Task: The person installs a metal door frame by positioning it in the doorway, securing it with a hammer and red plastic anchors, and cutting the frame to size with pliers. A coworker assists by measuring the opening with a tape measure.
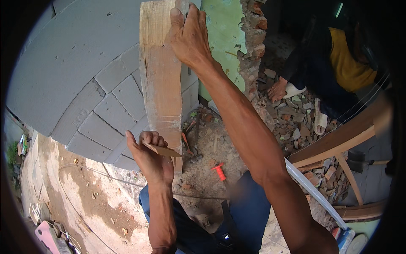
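A long wooden board (160, 84) stands upright against the grey block wall, its top cut off by the frame edge. My right hand (190, 38) reaches up to the board's upper right edge, fingers curled and thumb raised. A pale strip shows between thumb and fingers; most of the grip is hidden. Lower down, in front of the board's bottom part, my left hand (154, 158) is turned palm up. Its fingers close on a thin flat piece of wood (163, 150) that points right. Between my knees and the wall lies a chisel with a red-orange guarded grip (219, 172).
The grey block wall (76, 67) fills the left. A broken brick edge (255, 42) and green plaster (220, 38) rise at right. Beyond sits a co-worker (347, 63) by rubble (296, 118). Curved wood frame (334, 148) and a metal bar (315, 192) lie right.
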A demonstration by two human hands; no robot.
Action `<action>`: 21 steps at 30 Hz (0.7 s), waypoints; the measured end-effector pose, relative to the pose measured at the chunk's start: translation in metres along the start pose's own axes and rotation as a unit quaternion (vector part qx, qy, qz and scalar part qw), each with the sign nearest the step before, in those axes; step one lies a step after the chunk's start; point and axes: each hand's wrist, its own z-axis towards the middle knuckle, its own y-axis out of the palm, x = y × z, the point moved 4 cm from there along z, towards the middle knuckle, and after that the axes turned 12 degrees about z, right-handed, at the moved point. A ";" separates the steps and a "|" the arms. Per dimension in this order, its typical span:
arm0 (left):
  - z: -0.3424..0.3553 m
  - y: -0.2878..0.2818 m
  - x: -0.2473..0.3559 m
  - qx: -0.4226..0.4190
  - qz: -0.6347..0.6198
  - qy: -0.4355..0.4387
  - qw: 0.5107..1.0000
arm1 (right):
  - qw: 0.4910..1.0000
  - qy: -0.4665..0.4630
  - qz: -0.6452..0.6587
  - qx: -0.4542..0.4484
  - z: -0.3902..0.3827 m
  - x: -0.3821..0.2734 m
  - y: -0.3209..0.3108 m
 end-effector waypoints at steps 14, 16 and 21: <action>0.032 -0.032 -0.103 -0.144 0.374 -0.140 0.905 | 0.847 0.424 0.176 -0.269 -0.281 0.064 -0.087; 0.038 -0.037 -0.109 -0.182 0.407 -0.150 0.883 | 0.812 0.473 0.170 -0.296 -0.288 0.075 -0.090; 0.038 -0.035 -0.117 -0.191 0.417 -0.152 0.876 | 0.773 0.509 0.184 -0.330 -0.293 0.079 -0.098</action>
